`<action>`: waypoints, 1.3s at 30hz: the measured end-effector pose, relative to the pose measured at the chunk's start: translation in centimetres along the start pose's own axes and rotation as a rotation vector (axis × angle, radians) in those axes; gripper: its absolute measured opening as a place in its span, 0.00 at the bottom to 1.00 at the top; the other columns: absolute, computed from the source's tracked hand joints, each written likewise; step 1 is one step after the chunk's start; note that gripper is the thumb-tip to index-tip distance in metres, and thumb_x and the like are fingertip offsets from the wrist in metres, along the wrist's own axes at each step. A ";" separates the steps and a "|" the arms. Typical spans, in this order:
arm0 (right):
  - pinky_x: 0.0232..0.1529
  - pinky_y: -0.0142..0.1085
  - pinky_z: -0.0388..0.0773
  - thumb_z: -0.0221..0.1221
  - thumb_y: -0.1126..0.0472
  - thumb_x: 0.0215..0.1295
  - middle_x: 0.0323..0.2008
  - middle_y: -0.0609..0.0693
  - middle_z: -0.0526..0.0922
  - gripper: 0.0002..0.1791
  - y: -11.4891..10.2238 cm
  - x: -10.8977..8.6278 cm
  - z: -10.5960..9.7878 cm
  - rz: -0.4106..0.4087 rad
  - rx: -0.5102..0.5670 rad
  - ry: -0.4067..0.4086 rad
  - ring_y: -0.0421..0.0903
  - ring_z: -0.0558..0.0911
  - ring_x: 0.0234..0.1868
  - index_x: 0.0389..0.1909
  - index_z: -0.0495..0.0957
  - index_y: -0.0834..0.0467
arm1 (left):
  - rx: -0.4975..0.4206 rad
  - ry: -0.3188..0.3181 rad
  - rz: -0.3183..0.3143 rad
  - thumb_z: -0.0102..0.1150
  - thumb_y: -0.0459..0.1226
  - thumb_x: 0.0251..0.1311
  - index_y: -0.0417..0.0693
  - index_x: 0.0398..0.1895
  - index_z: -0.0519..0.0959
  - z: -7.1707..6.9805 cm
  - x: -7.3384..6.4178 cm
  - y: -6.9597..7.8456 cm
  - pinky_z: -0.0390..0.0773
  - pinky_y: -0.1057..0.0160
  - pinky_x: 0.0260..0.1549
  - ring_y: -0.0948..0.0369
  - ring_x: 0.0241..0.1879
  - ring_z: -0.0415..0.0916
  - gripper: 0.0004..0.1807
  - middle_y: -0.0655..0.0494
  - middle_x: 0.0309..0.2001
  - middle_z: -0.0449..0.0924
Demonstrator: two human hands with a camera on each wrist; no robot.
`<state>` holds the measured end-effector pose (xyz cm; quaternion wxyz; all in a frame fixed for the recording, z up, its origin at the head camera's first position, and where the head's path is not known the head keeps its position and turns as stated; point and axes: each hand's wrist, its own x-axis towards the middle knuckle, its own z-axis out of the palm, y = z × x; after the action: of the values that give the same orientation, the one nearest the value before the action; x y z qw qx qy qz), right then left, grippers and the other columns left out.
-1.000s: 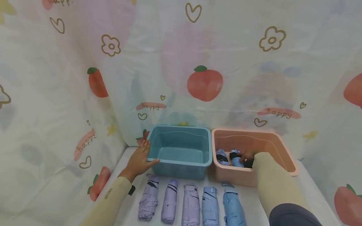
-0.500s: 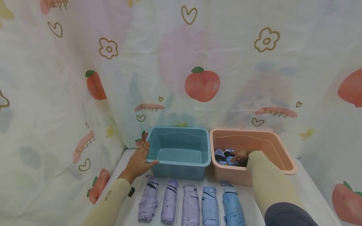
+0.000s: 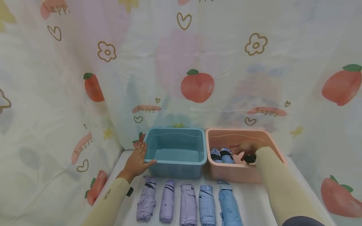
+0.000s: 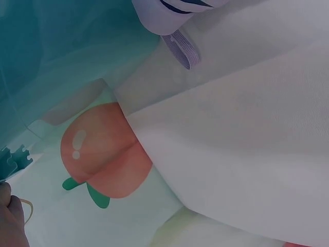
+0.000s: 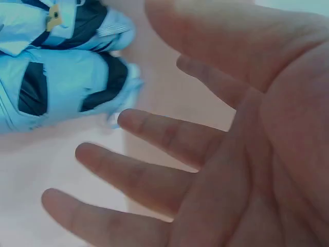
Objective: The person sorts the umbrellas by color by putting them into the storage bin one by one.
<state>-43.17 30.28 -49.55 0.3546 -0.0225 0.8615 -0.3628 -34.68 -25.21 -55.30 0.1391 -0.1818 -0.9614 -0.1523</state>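
My left hand [image 3: 137,160] rests on the left rim of the blue plastic bin [image 3: 176,162], thumb along the front edge; at the left wrist view's lower left corner only part of the hand [image 4: 11,221] shows. Inside the pink-orange bin [image 3: 234,173], my right hand [image 3: 246,148] is spread and holds nothing. In the right wrist view its fingers [image 5: 139,180] are extended, just apart from two folded blue umbrellas. One umbrella [image 3: 215,155] lies at the bin's left side, and the other umbrella [image 3: 227,156] lies right beside it.
In front of the bins, folded umbrellas lie in a row on the white table [image 3: 254,201]: three lilac ones [image 3: 167,201] and two blue ones [image 3: 229,204]. A fruit-print curtain [image 3: 198,47] hangs close behind and at both sides.
My right hand has slid the second umbrella left against the first, let go, and drawn back to the right. The left hand stays on the blue bin's rim. The head view has shifted slightly.
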 end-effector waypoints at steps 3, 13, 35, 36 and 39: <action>0.42 0.50 0.79 0.55 0.55 0.70 0.66 0.69 0.64 0.36 -0.9 -3.1 0.5 -0.056 -0.015 0.047 0.60 0.80 0.50 0.74 0.56 0.61 | -0.002 -0.005 0.003 0.49 0.68 0.59 0.31 0.74 0.52 0.0 0.0 0.2 0.53 0.44 0.67 0.46 0.74 0.43 0.57 0.40 0.75 0.46; 0.45 0.52 0.79 0.55 0.56 0.72 0.61 0.72 0.68 0.35 1.0 -9.9 3.4 -0.397 0.088 0.295 0.61 0.79 0.51 0.75 0.54 0.62 | 0.000 -0.018 0.009 0.49 0.68 0.60 0.29 0.73 0.52 -0.6 -0.1 0.3 0.52 0.45 0.67 0.45 0.74 0.43 0.56 0.38 0.75 0.46; 0.42 0.49 0.81 0.65 0.51 0.62 0.58 0.66 0.75 0.32 9.6 -10.7 19.3 -0.094 0.352 0.441 0.58 0.80 0.50 0.61 0.73 0.67 | 0.005 -0.026 0.007 0.48 0.68 0.60 0.30 0.73 0.52 -0.5 -0.5 0.2 0.51 0.43 0.67 0.44 0.74 0.42 0.56 0.38 0.75 0.46; 0.42 0.49 0.81 0.65 0.52 0.62 0.58 0.67 0.74 0.32 9.7 -10.4 19.9 -0.096 0.355 0.424 0.58 0.80 0.50 0.62 0.73 0.67 | 0.004 -0.025 0.004 0.49 0.68 0.60 0.30 0.73 0.52 -0.4 -0.6 0.3 0.51 0.43 0.67 0.44 0.74 0.42 0.56 0.38 0.75 0.46; 0.41 0.50 0.81 0.63 0.54 0.64 0.58 0.69 0.73 0.32 9.9 -9.8 21.4 -0.112 0.372 0.358 0.60 0.80 0.50 0.64 0.70 0.67 | -0.004 -0.017 0.004 0.49 0.68 0.60 0.29 0.73 0.51 -0.4 -0.5 0.5 0.52 0.43 0.67 0.44 0.74 0.42 0.56 0.38 0.75 0.46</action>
<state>-20.26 27.42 -60.44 0.1740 0.0598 0.8264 -0.5322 -33.95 -25.10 -54.95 0.1309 -0.1855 -0.9619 -0.1523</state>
